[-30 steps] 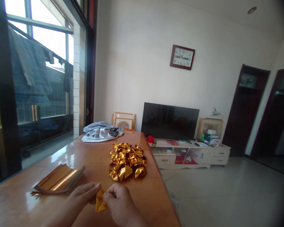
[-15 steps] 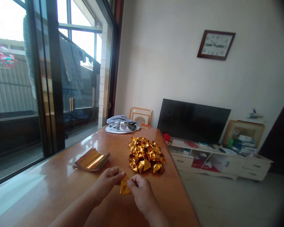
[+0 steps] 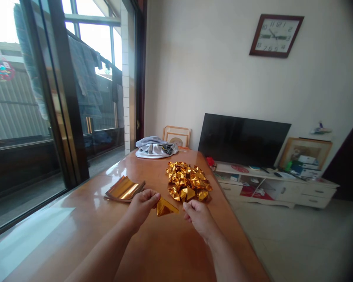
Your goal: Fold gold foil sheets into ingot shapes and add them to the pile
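Head view: the left hand (image 3: 141, 203) pinches a folded gold piece (image 3: 164, 207) between its fingers (image 3: 153, 197), above the desk (image 3: 170, 250). The right hand (image 3: 197, 214) is just right of the piece, fingers curled; whether they touch it is hard to tell. Beyond the fingers lie a gold pile (image 3: 188, 182) and foil sheets (image 3: 125, 189).
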`<state>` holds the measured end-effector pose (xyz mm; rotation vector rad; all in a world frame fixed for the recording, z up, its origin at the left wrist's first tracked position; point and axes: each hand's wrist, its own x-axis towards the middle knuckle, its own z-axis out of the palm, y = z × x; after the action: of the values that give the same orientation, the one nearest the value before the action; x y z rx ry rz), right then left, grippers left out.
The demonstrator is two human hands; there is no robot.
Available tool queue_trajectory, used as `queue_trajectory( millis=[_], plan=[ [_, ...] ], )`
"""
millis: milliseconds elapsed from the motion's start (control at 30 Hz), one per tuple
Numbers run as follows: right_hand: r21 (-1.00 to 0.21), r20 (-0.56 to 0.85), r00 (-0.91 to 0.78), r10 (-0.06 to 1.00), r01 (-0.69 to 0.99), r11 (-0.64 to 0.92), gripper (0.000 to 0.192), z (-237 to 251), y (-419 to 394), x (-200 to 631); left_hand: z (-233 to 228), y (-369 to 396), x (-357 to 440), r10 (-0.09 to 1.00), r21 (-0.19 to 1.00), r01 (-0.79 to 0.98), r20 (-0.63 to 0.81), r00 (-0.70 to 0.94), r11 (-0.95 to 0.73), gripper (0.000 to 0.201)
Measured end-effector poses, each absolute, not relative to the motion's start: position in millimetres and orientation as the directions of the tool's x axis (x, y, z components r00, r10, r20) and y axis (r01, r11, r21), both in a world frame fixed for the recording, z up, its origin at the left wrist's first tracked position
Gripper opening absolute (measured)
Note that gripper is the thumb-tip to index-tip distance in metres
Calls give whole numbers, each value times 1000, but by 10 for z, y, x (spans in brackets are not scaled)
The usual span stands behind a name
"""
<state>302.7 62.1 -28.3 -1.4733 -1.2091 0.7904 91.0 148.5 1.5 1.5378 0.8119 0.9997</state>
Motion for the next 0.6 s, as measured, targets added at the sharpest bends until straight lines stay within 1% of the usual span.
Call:
queue_trajectory(
  millis=[67,133,233,367,500,600],
  plan=[
    [-948,184,292,939,306,90,45,-250,620,2984,-4,1468,941,885,981,-6,176,431,-193,41],
    [-949,216,237,947,281,146,44,-216,608,2890,-26,1426,987,868,978,1,186,461,-210,40],
    [-959,213,168,962,227,173,39,-185,579,2744,-49,1346,1055,830,973,0,197,521,-230,38],
    [-949,209,165,964,272,159,34,-183,555,2690,-34,1288,1076,800,977,-5,179,573,-215,37],
    [-965,190,143,971,208,158,34,-188,562,2724,22,1283,1044,830,987,-50,157,535,-154,42],
    [-981,162,133,978,126,145,36,-188,571,2730,60,1282,1025,853,989,-127,128,507,-73,39]
  ],
)
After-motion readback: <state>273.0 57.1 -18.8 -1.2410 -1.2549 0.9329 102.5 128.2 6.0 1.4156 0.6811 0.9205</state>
